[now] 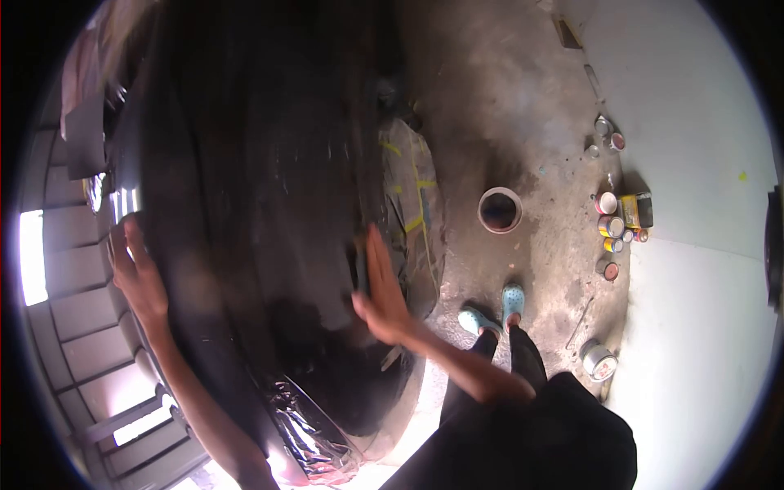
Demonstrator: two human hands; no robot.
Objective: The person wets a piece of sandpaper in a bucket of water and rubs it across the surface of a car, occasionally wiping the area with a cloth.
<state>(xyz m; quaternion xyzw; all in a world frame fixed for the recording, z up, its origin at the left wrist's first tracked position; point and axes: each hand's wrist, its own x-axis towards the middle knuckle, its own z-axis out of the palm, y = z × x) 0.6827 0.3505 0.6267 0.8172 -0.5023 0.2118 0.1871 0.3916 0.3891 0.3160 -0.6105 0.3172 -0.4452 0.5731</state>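
A dark, dull car body [278, 188] fills the left and middle of the view. My left hand [140, 273] rests on its far edge with fingers stretched out, holding nothing. Against the near side of the panel, my right hand [384, 294] has straight fingers pressed together and the thumb apart. Under that palm shows the edge of a dark flat pad [360, 260], mostly hidden by the hand. Masking paper with yellow tape [415, 184] covers part of the car's side beside my right hand. Shiny black plastic film [298, 420] hangs at the lower end of the body.
A round bucket [500, 210] with dark contents stands on the stained concrete floor [547, 237]. Several paint cans [609, 226] line the base of the pale wall [702, 327]. A larger can [599, 360] is nearer me. My feet are in light blue clogs [513, 302].
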